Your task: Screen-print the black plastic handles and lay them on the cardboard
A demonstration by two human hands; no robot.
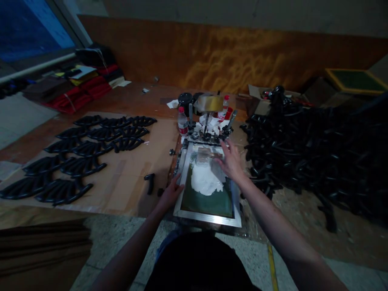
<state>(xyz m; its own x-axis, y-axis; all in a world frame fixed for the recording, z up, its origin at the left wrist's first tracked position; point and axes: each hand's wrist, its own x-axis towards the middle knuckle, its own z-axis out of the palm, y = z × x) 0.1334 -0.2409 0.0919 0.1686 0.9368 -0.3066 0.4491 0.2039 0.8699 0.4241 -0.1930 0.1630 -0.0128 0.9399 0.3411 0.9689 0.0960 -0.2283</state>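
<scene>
both hands rest on a metal-framed printing screen [209, 216] near the middle. left hand [170, 193] curls around the frame's left edge, gripping it. right hand [230, 161] lies open, fingers spread, at the far end beside white ink [206, 182]. rows of black curved parts [75, 161] lie far left; a black heap [315, 153] sits right.

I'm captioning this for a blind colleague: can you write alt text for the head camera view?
A person's left hand grips the left edge of a metal-framed printing screen holding white ink, while the right hand rests on its far end. Black curved parts lie in rows at left, heaped at right.
</scene>
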